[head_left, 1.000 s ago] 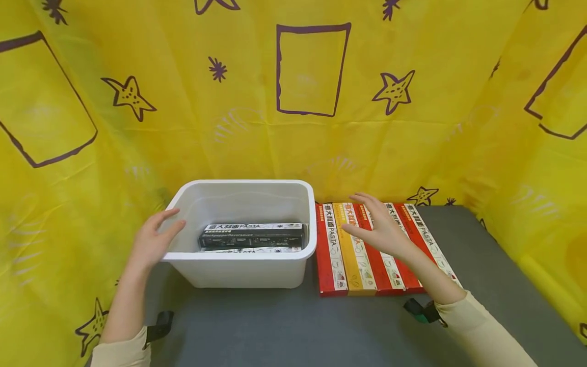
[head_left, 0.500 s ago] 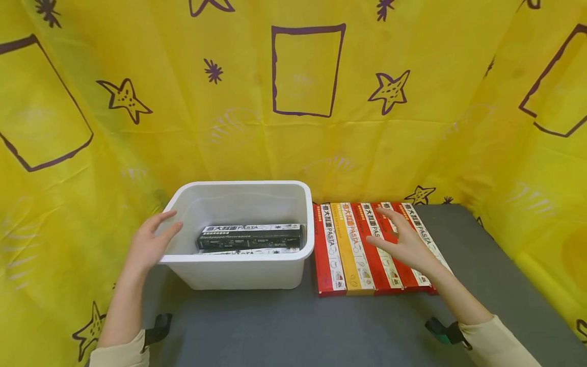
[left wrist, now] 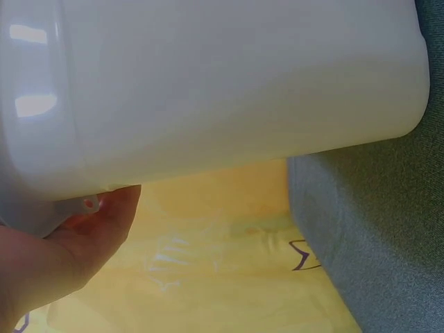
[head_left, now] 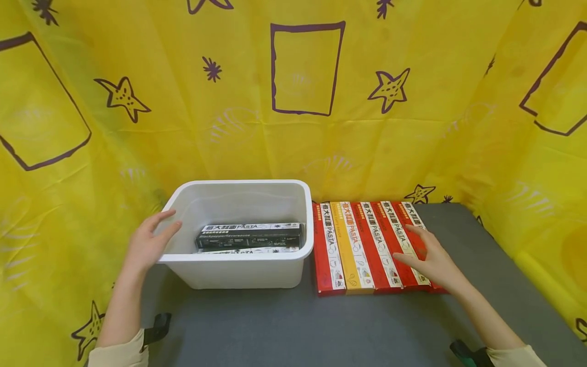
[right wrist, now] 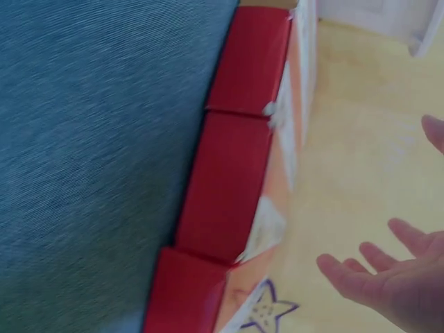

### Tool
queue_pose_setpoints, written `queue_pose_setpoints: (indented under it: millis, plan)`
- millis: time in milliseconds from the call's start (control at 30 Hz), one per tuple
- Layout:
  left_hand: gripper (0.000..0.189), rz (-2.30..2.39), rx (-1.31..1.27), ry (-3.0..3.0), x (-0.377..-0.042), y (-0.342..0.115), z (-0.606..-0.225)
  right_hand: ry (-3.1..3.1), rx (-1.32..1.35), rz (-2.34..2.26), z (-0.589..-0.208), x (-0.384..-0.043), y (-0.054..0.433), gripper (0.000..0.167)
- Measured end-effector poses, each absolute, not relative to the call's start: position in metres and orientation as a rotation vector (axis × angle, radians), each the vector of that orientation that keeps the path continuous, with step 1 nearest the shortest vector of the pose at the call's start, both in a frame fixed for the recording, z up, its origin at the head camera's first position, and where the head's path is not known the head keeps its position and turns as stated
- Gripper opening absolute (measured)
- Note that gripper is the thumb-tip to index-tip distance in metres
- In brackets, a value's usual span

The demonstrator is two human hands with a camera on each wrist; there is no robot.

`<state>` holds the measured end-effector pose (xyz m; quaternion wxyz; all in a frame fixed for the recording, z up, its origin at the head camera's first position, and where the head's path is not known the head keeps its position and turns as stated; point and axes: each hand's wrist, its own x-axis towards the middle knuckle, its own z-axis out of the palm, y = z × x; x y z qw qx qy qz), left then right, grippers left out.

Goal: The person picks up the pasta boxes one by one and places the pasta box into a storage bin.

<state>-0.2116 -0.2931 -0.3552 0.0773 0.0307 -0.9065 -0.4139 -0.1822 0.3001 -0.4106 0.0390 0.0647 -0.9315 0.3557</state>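
Observation:
A white plastic bin [head_left: 247,272] stands left of centre in the head view. Two black-and-white pasta boxes [head_left: 251,235] lie inside it. My left hand [head_left: 149,242] holds the bin's left rim, fingertips over the edge; the left wrist view shows a finger against the wall under the rim. To the right lies a row of several pasta boxes, red ones [head_left: 377,239] and a yellow one [head_left: 344,244], side by side. Above the right end of the row hovers my right hand [head_left: 435,260], fingers spread and holding nothing.
A dark grey tabletop [head_left: 293,326] carries the bin and boxes. Behind and at both sides hangs a yellow patterned cloth [head_left: 247,148]. The bin's right wall stands close to the leftmost red box.
My right hand has moved right and toward me over the row, uncovering the middle boxes. The left hand has stayed at the bin's rim. The head view has shifted slightly.

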Motion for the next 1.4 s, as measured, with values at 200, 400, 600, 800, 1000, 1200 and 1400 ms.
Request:
queue_pose_setpoints:
  millis: [200, 400, 600, 800, 1000, 1200, 1400]
  plan:
    - [0.061, -1.250, 0.080, -2.709, -0.211, -0.293, -0.354, -2.868, 0.128, 1.073, -0.420, -0.175, 0.314, 0.088]
    - [0.062, -1.252, 0.081, -2.716, -0.212, -0.293, -0.354, -2.862, 0.117, 1.017, -0.431, -0.169, 0.328, 0.088]
    - [0.062, -1.256, 0.088, -2.713, -0.211, -0.292, -0.353, -2.873, 0.092, 0.927, -0.441, -0.166, 0.342, 0.086]
    - [0.062, -1.254, 0.096, -2.714, -0.211, -0.292, -0.353, -2.928, 0.082, 0.915, -0.448, -0.163, 0.354, 0.092]
    - [0.062, -1.248, 0.087, -2.717, -0.211, -0.293, -0.354, -2.953, 0.123, 0.928, -0.458, -0.159, 0.365, 0.101]
    - [0.061, -1.243, 0.073, -2.701, -0.210, -0.293, -0.354, -2.980, 0.172, 0.973, -0.470, -0.158, 0.374, 0.112]
    - [0.060, -1.240, 0.057, -2.680, -0.210, -0.291, -0.353, -3.019, 0.118, 1.028, -0.477, -0.160, 0.379, 0.113]
